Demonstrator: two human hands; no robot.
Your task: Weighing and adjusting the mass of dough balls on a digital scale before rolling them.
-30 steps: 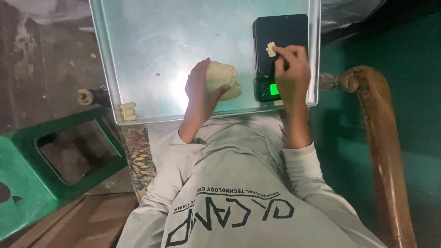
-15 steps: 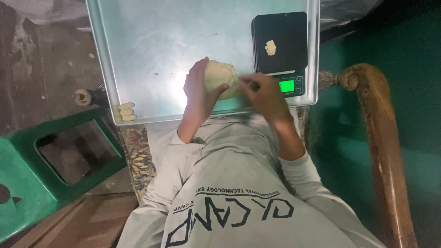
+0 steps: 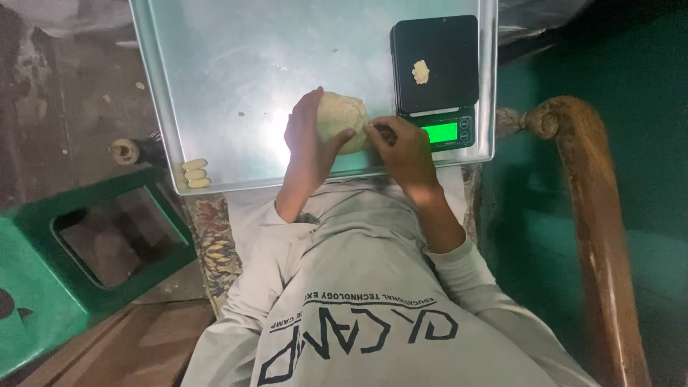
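A pale ball of dough (image 3: 341, 116) lies on a metal tray (image 3: 236, 64). My left hand (image 3: 309, 140) is wrapped around its left side and holds it. My right hand (image 3: 401, 145) touches the dough's right edge with pinched fingertips. A black digital scale (image 3: 436, 68) with a lit green display stands on the tray's right side. A small bit of dough (image 3: 421, 71) rests on the scale's platform.
Three small shaped dough pieces (image 3: 196, 173) sit in a row at the tray's near left corner. A green plastic stool (image 3: 79, 251) stands at the left. A curved wooden armrest (image 3: 595, 215) runs along the right.
My right hand left a small bit of dough on the scale and came back down to the dough ball. My left hand stayed on the dough.
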